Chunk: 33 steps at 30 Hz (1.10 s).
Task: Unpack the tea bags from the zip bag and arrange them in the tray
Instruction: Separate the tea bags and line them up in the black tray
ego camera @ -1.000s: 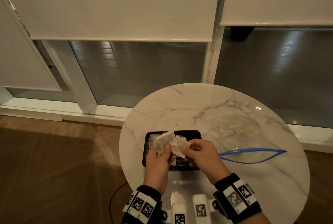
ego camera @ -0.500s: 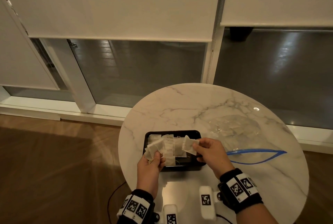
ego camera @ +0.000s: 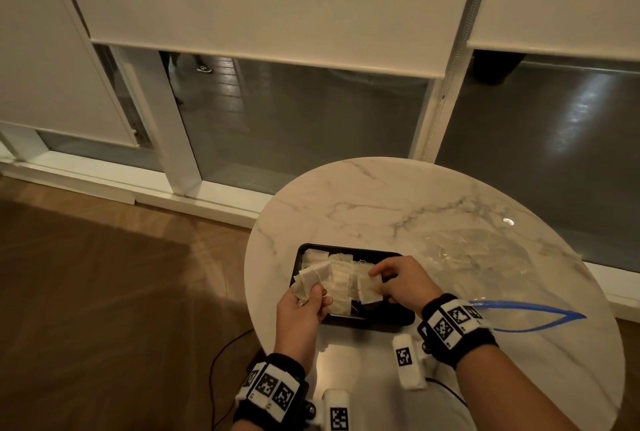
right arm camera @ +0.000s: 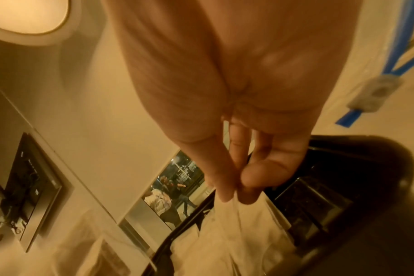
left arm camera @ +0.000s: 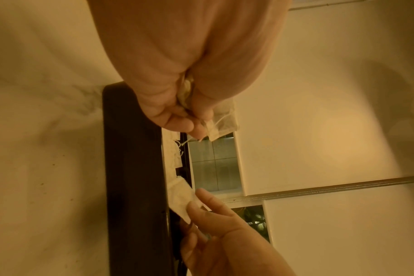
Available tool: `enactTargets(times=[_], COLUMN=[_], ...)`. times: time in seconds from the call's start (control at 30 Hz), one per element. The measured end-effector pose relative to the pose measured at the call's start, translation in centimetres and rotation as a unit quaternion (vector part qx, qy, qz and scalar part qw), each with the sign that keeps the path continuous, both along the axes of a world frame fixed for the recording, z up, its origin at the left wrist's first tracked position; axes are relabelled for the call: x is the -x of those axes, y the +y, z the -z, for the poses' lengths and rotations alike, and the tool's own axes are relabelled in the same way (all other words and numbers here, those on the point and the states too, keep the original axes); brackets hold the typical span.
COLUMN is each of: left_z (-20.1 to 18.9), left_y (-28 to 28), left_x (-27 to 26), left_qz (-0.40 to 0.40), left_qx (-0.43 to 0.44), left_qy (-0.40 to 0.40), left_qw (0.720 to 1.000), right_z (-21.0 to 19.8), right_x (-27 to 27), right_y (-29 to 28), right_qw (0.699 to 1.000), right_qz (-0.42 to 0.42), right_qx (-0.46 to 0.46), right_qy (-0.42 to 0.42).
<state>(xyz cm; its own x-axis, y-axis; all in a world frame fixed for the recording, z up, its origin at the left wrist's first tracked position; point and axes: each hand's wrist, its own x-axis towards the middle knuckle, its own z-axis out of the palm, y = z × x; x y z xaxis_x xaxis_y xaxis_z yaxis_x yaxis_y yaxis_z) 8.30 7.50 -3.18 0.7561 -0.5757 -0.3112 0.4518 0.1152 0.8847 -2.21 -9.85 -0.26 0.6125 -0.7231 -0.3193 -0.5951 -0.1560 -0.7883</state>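
Nearest us, our left hand (ego camera: 304, 309) pinches a bunch of tea bags (ego camera: 311, 280) above the black tray (ego camera: 381, 319). Our right hand (ego camera: 401, 281) pinches one tea bag (ego camera: 369, 292) low over the tray, hiding part of it. Beyond to the right, the opened zip bag (ego camera: 485, 257) lies on the marble table (ego camera: 381, 208), before the windows (ego camera: 311, 125).

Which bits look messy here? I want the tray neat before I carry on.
In the black tray the tea bags overlap unevenly, crowded left, strings loose. The left hand holds a bunch; the right hand pinches one. Nothing looks torn or spilled.
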Motion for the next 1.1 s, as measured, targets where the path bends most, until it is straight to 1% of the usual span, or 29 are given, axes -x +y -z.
enactTargets(times=[0.07,0.13,0.27,0.4,0.57,0.7,0.87,1.1], left_z=[0.1,0.2,0.2,0.3,0.4,0.5,0.3,0.1], left_y=[0.0,-0.1,-0.1,-0.3,-0.2,-0.2,-0.1,-0.1], left_x=[0.0,0.0,-0.1,0.0,-0.1,-0.1,-0.1,-0.1], left_qz=[-0.002,-0.003,-0.004,-0.003,0.000,0.003,0.005,0.006], left_qx=[0.000,-0.002,0.000,-0.002,-0.002,-0.001,0.006,0.015], left_qy=[0.000,0.001,0.001,0.002,0.000,-0.002,-0.002,0.002], left_qw=[1.000,1.000,1.000,1.000,1.000,1.000,1.000,1.000], right_z=[0.3,0.7,1.6,2.1,2.4,2.7,2.7,1.6], right_x=[-0.3,-0.7,-1.5,-2.2,-3.0,-3.5,-3.4,-2.0], right_y=[0.0,-0.1,-0.3,-0.5,-0.8,-0.8,-0.9,-0.4], right_qw=[1.000,1.000,0.996,0.995,0.991,0.989,0.989,0.995], right_qz=[-0.012,-0.006,0.002,0.003,0.007,0.004,0.006,0.017], right_qx=[0.005,0.008,0.052,0.050,0.071,0.063,0.068,0.080], right_qy=[0.022,0.029,0.065,0.088,0.116,0.137,0.132,0.059])
